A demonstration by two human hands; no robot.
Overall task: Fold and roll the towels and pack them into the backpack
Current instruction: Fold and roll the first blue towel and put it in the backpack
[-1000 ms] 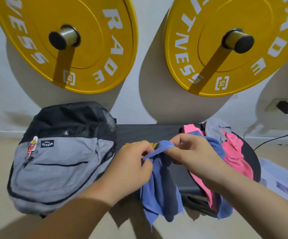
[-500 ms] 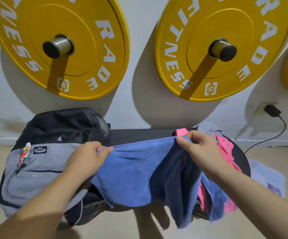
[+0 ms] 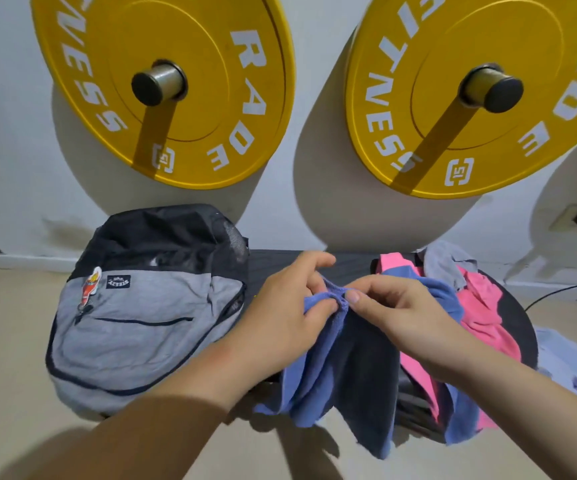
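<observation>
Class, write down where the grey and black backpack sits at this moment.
In the head view the backpack lies left of centre, below the left yellow weight plate and right beside the left hand, which pinches the blue towel.

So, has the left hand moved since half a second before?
Yes. The left hand moved right: it was over the backpack, now it is past its right edge, beside the right hand, both pinching the blue towel.

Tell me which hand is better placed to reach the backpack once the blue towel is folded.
Left, most likely. The left hand pinches the blue towel right beside the backpack; the right hand pinches it on the far side, next to the towel pile.
</observation>
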